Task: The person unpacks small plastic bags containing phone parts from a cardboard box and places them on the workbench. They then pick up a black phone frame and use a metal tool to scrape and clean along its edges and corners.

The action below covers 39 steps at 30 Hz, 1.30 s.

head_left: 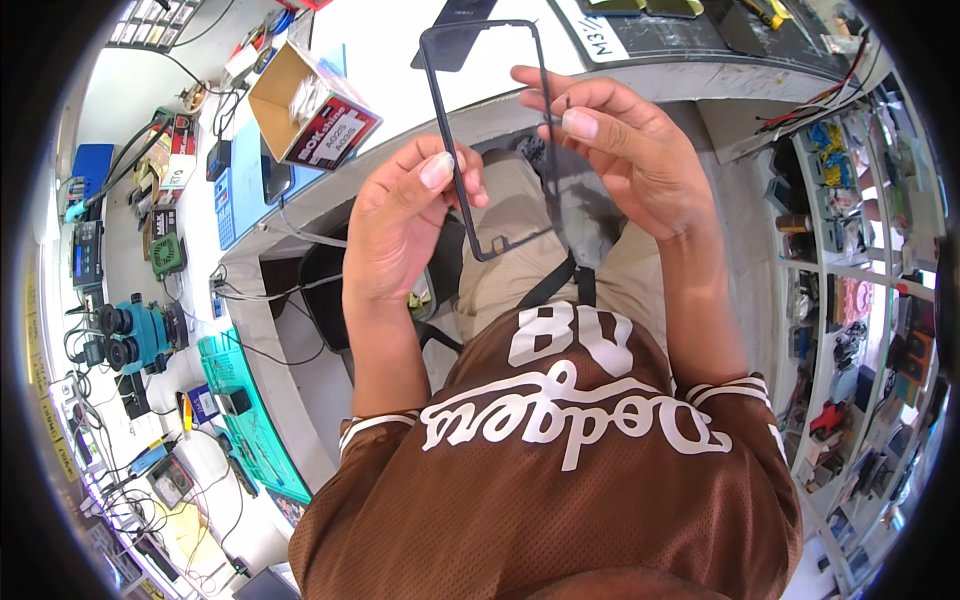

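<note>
Head view: at upper centre, the left hand (400, 200) pinches a thin black rectangular frame (438, 105) by its left side. The right hand (640, 145), beside the frame's right side, has thumb and forefinger closed on a small dark piece (568, 103). Beyond, a dark flat panel (450, 52) lies on the white counter (385, 65), top centre.

Frame (438, 103) of matt, plastic-looking material, cardboard box (273, 92) with paper label (331, 138), smooth table (398, 72), shirt (560, 515) of pitted mesh cloth, trousers (512, 205) of smooth matt cloth
</note>
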Each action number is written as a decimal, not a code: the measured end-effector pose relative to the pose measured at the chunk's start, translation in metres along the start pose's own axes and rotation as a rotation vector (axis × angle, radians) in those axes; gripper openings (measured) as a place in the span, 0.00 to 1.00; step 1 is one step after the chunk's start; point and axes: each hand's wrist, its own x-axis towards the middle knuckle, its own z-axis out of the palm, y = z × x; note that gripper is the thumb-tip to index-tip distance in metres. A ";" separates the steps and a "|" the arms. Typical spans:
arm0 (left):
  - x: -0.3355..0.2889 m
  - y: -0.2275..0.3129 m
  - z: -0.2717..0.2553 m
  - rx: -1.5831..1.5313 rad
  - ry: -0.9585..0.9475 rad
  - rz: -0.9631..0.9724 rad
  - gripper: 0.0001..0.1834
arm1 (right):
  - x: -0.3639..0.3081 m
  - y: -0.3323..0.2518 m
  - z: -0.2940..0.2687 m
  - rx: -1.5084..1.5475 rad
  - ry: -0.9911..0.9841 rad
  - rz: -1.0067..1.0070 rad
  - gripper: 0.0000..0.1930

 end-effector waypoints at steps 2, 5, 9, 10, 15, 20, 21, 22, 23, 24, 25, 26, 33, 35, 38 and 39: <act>-0.006 -0.007 -0.006 -0.126 -0.073 0.010 0.14 | -0.005 -0.001 0.009 0.041 -0.038 0.084 0.10; -0.010 -0.011 -0.006 -0.198 -0.076 -0.002 0.15 | -0.013 0.005 0.011 0.118 -0.040 0.133 0.10; -0.011 -0.015 -0.007 -0.130 -0.037 -0.029 0.15 | -0.020 0.007 0.021 0.044 0.082 0.029 0.10; -0.011 -0.017 -0.006 -0.109 -0.015 -0.036 0.15 | -0.022 0.004 0.025 -0.083 0.126 0.000 0.10; -0.004 -0.025 0.014 0.257 0.275 0.030 0.22 | -0.026 -0.003 0.033 -0.710 0.241 -0.329 0.10; 0.004 -0.028 0.023 0.234 0.248 0.078 0.32 | -0.033 -0.021 0.036 -1.256 0.092 -0.691 0.11; 0.007 -0.028 0.024 0.223 0.235 0.076 0.33 | -0.035 -0.022 0.037 -1.281 0.065 -0.710 0.11; 0.010 -0.028 0.024 0.212 0.223 0.075 0.34 | -0.037 -0.023 0.037 -1.288 0.043 -0.713 0.11; 0.013 -0.028 0.025 0.190 0.201 0.095 0.36 | -0.039 -0.025 0.038 -1.296 0.022 -0.716 0.11; 0.015 -0.029 0.026 0.168 0.183 0.110 0.38 | -0.041 -0.024 0.039 -1.300 0.000 -0.715 0.11; 0.016 -0.029 0.026 0.147 0.166 0.125 0.40 | -0.043 -0.024 0.039 -1.306 -0.019 -0.707 0.11; 0.017 -0.029 0.027 0.105 0.146 0.122 0.42 | -0.045 -0.023 0.040 -1.311 -0.038 -0.699 0.11; 0.014 -0.032 0.033 -0.024 0.041 0.134 0.49 | -0.051 -0.015 0.038 -1.354 -0.135 -0.713 0.12; 0.012 -0.029 0.039 -0.018 0.050 0.133 0.48 | -0.052 -0.014 0.038 -1.356 -0.149 -0.698 0.12; 0.011 -0.027 0.043 -0.035 0.077 0.133 0.46 | -0.053 -0.017 0.039 -1.324 -0.151 -0.705 0.13; 0.012 -0.027 0.044 -0.065 0.079 0.141 0.45 | -0.053 -0.019 0.041 -1.305 -0.148 -0.715 0.13</act>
